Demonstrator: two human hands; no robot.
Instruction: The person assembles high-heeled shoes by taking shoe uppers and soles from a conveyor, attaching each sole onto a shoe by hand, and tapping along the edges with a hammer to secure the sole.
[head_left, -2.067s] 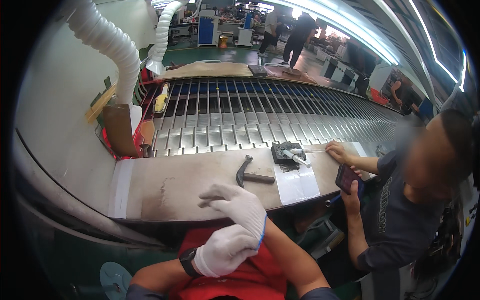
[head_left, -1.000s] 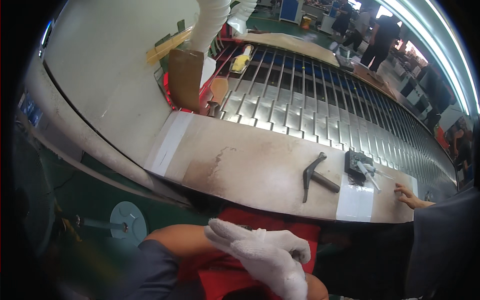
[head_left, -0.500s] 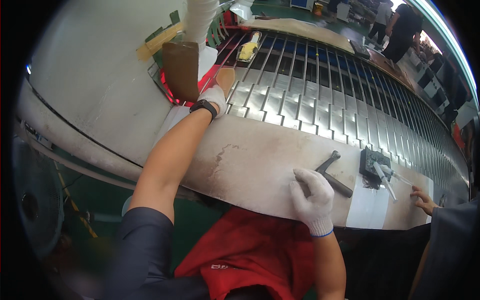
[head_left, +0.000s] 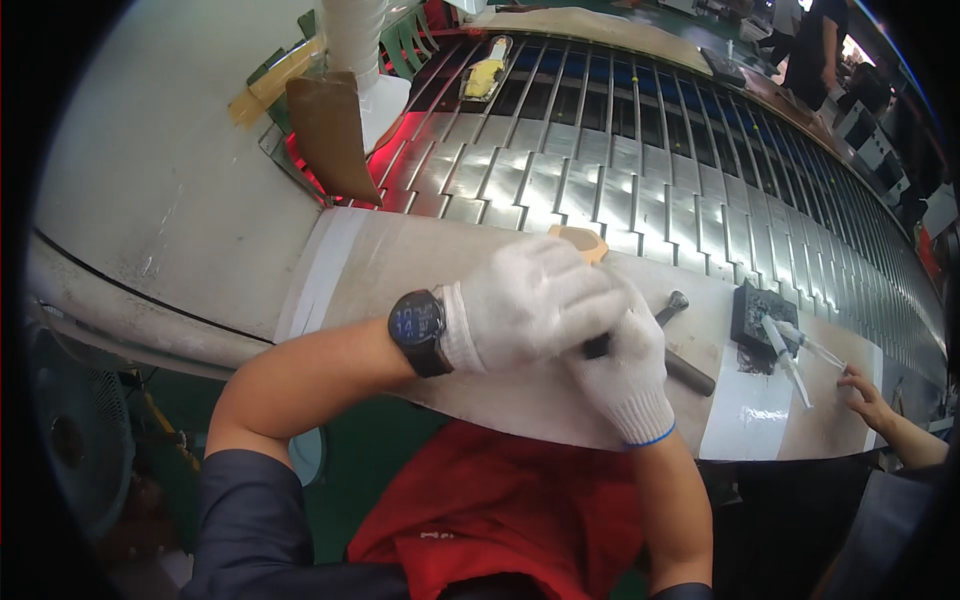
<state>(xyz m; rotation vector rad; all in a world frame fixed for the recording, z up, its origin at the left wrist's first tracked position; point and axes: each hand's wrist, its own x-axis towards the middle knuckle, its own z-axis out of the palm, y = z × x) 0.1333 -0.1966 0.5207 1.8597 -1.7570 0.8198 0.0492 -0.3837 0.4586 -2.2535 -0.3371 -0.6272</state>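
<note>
Both my hands, in white knit gloves, meet over the near worktable. A tan, sole-shaped piece (head_left: 581,241) sticks out past the fingers on the far side. Most of it is hidden by the gloves. My left hand (head_left: 535,300), with a black watch at the wrist, is closed round it from the left, its fingers overlapping the other glove. My right hand (head_left: 625,365) is closed on it from the right. Something dark shows between the gloves, too covered to name. Just right of my hands lies a hammer (head_left: 688,374), its head pointing away.
Beyond the table runs a slatted metal conveyor (head_left: 600,180), carrying a clear-and-yellow shoe-shaped item (head_left: 487,72). A brown flap (head_left: 330,135) and white hose (head_left: 355,40) stand left. At right are a black block (head_left: 763,318), brushes (head_left: 788,365) and another person's hand (head_left: 868,397).
My left hand has come back from the conveyor's left end with the tan piece and now meets my right hand over the table. My right hand has closed on the piece.
</note>
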